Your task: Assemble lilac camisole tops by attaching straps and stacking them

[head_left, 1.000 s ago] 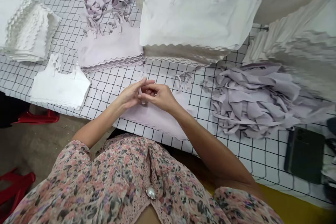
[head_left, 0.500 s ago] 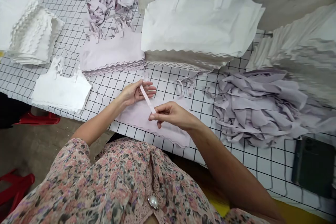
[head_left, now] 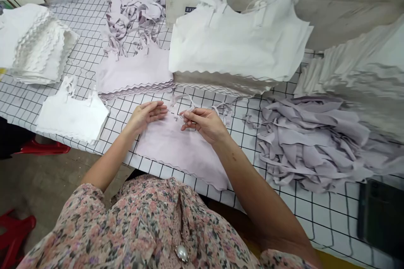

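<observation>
A pale lilac crop top [head_left: 176,147] lies flat on the grid-patterned table [head_left: 315,214] in front of me. My left hand [head_left: 147,114] rests on its upper left part with fingers stretched out flat. My right hand [head_left: 202,122] is at the top edge of the garment, fingers pinched on a thin lilac strap [head_left: 186,101] that loops away from the top. Both forearms reach over the table's near edge.
A stack of lilac tops [head_left: 135,73] and a big stack of white tops [head_left: 236,46] lie behind. White stacks [head_left: 34,42] and a single white top [head_left: 72,115] sit left. A heap of lilac strips [head_left: 309,143] lies right, a dark phone [head_left: 380,214] beyond it.
The strap was stretched between both hands above the garment; now my left hand has let go and lies flat, and my right hand has moved up to the top edge with the strap.
</observation>
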Demonstrator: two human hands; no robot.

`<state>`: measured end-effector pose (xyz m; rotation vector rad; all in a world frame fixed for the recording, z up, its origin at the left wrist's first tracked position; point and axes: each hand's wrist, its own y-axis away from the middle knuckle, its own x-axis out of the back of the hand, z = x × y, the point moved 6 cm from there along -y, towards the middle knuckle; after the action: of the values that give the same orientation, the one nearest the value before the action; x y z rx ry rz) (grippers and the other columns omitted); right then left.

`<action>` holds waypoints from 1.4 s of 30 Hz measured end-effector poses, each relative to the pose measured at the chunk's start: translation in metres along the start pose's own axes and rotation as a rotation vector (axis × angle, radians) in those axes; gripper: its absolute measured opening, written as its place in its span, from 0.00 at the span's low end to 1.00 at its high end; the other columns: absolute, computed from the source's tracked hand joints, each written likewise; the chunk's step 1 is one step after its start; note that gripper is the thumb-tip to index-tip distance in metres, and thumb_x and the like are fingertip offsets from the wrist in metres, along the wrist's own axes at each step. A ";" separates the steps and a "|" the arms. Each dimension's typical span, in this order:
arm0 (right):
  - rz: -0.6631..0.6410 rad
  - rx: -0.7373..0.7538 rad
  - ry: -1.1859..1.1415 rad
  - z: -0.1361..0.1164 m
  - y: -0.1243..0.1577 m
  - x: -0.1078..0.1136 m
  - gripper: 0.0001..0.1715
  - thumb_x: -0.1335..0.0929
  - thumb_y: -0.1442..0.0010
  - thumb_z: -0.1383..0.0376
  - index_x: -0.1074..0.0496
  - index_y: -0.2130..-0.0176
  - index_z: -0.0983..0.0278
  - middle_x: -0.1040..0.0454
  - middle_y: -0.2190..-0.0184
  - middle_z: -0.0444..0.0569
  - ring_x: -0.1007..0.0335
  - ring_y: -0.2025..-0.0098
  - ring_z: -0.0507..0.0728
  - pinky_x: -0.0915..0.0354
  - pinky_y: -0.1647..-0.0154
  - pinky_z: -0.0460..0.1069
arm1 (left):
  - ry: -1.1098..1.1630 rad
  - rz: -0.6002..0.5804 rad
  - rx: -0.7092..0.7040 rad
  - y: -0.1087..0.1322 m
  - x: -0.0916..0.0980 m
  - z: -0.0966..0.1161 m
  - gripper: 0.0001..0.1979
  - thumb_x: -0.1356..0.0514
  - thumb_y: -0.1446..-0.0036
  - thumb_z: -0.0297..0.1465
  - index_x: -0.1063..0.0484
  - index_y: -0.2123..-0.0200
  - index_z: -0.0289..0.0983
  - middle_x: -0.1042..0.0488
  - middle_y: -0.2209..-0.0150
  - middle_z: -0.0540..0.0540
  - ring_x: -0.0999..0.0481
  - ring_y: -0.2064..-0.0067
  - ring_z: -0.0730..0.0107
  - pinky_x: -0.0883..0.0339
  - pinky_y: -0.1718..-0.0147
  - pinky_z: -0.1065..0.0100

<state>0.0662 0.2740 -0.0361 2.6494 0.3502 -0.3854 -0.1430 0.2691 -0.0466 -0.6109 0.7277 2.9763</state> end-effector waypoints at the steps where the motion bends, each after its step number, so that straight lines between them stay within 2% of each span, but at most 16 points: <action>1: -0.002 -0.010 0.001 0.002 -0.002 0.001 0.31 0.12 0.65 0.46 0.20 0.74 0.65 0.25 0.73 0.47 0.33 0.73 0.50 0.21 0.69 0.53 | -0.039 0.012 -0.042 0.005 0.002 0.000 0.17 0.25 0.41 0.40 0.16 0.56 0.33 0.14 0.55 0.38 0.13 0.54 0.60 0.20 0.45 0.57; 5: -0.014 0.002 0.006 0.005 -0.006 -0.001 0.31 0.13 0.64 0.47 0.19 0.72 0.66 0.22 0.73 0.48 0.32 0.75 0.49 0.21 0.68 0.53 | -0.151 -0.022 -0.089 0.020 -0.010 -0.014 0.23 0.20 0.52 0.42 0.14 0.57 0.33 0.14 0.57 0.39 0.14 0.59 0.64 0.18 0.55 0.62; 8: -0.018 0.020 0.033 0.005 -0.004 -0.006 0.30 0.13 0.63 0.47 0.19 0.72 0.65 0.22 0.74 0.47 0.28 0.76 0.51 0.23 0.70 0.51 | -0.185 -0.036 -0.100 0.020 -0.026 -0.025 0.26 0.20 0.53 0.46 0.15 0.59 0.32 0.14 0.60 0.40 0.14 0.63 0.64 0.18 0.62 0.63; 12: -0.018 0.074 0.049 0.002 0.002 -0.012 0.26 0.13 0.62 0.50 0.18 0.72 0.64 0.23 0.77 0.45 0.26 0.76 0.52 0.25 0.71 0.49 | -0.165 -0.035 -0.140 0.017 -0.039 -0.031 0.28 0.20 0.54 0.51 0.17 0.64 0.32 0.16 0.68 0.42 0.16 0.68 0.65 0.18 0.64 0.62; 14: -0.021 0.102 0.051 0.001 0.005 -0.014 0.26 0.13 0.60 0.50 0.18 0.71 0.64 0.22 0.75 0.46 0.25 0.75 0.52 0.24 0.70 0.49 | -0.165 -0.039 -0.163 0.020 -0.043 -0.032 0.27 0.21 0.52 0.52 0.18 0.65 0.33 0.17 0.69 0.44 0.16 0.68 0.66 0.18 0.64 0.62; 17: -0.003 0.152 0.104 0.001 0.011 -0.011 0.24 0.15 0.56 0.49 0.18 0.70 0.63 0.21 0.72 0.46 0.26 0.73 0.52 0.23 0.68 0.50 | -0.250 -0.062 -0.243 0.029 -0.044 -0.027 0.23 0.25 0.44 0.50 0.18 0.64 0.35 0.17 0.66 0.44 0.16 0.65 0.66 0.20 0.62 0.62; 20: 0.028 0.230 0.241 -0.002 0.015 -0.003 0.19 0.18 0.48 0.51 0.20 0.70 0.62 0.21 0.70 0.47 0.26 0.70 0.53 0.25 0.65 0.52 | -0.515 -0.037 -0.463 0.043 -0.038 -0.011 0.16 0.30 0.36 0.46 0.18 0.61 0.37 0.16 0.60 0.43 0.18 0.59 0.65 0.22 0.57 0.61; 23: 0.056 0.402 0.493 -0.008 0.020 0.004 0.11 0.25 0.39 0.56 0.22 0.68 0.60 0.21 0.69 0.48 0.26 0.65 0.56 0.27 0.60 0.55 | -0.925 -0.018 -0.624 0.053 -0.031 -0.002 0.12 0.30 0.34 0.41 0.19 0.56 0.40 0.16 0.56 0.44 0.21 0.53 0.61 0.29 0.48 0.56; 26: 0.039 0.588 0.766 -0.010 0.025 0.004 0.10 0.27 0.36 0.60 0.25 0.69 0.59 0.25 0.71 0.48 0.30 0.59 0.60 0.30 0.54 0.59 | -1.275 -0.029 -0.572 0.053 -0.026 -0.008 0.15 0.27 0.37 0.41 0.21 0.53 0.41 0.17 0.54 0.46 0.24 0.48 0.57 0.39 0.44 0.53; 28: 0.017 0.634 0.880 -0.005 0.027 0.003 0.13 0.28 0.35 0.59 0.29 0.71 0.60 0.28 0.71 0.48 0.32 0.56 0.62 0.33 0.51 0.60 | -1.397 -0.029 -0.502 0.051 -0.025 -0.014 0.15 0.26 0.38 0.42 0.21 0.54 0.42 0.18 0.56 0.48 0.26 0.49 0.57 0.43 0.44 0.53; 32: -0.001 0.664 1.015 0.006 0.027 0.000 0.15 0.29 0.32 0.59 0.31 0.70 0.60 0.31 0.70 0.50 0.35 0.53 0.64 0.38 0.46 0.63 | -1.428 -0.055 -0.440 0.050 -0.028 -0.018 0.12 0.27 0.36 0.42 0.22 0.59 0.42 0.21 0.58 0.49 0.28 0.51 0.59 0.46 0.45 0.55; 35: -0.047 0.671 1.102 0.013 0.025 -0.005 0.14 0.32 0.30 0.58 0.30 0.68 0.61 0.31 0.68 0.50 0.37 0.51 0.65 0.41 0.46 0.64 | -1.392 -0.087 -0.436 0.050 -0.029 -0.018 0.10 0.29 0.35 0.40 0.21 0.57 0.41 0.19 0.57 0.49 0.28 0.50 0.59 0.47 0.45 0.55; 38: -0.105 0.665 1.149 0.019 0.022 -0.009 0.16 0.34 0.27 0.57 0.29 0.67 0.61 0.30 0.67 0.51 0.38 0.50 0.65 0.43 0.44 0.66 | -1.360 -0.108 -0.461 0.049 -0.027 -0.021 0.07 0.30 0.33 0.39 0.19 0.55 0.44 0.19 0.61 0.51 0.28 0.51 0.59 0.48 0.44 0.54; 42: -0.139 0.663 1.127 0.023 0.021 -0.010 0.18 0.36 0.26 0.57 0.30 0.67 0.61 0.30 0.67 0.51 0.39 0.50 0.65 0.47 0.40 0.71 | -1.290 -0.102 -0.524 0.046 -0.024 -0.026 0.05 0.30 0.34 0.40 0.15 0.60 0.46 0.23 0.66 0.51 0.29 0.54 0.60 0.49 0.43 0.53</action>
<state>0.0585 0.2438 -0.0445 3.2122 0.8437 1.2206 -0.1163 0.2179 -0.0387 1.1618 -0.1893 2.6015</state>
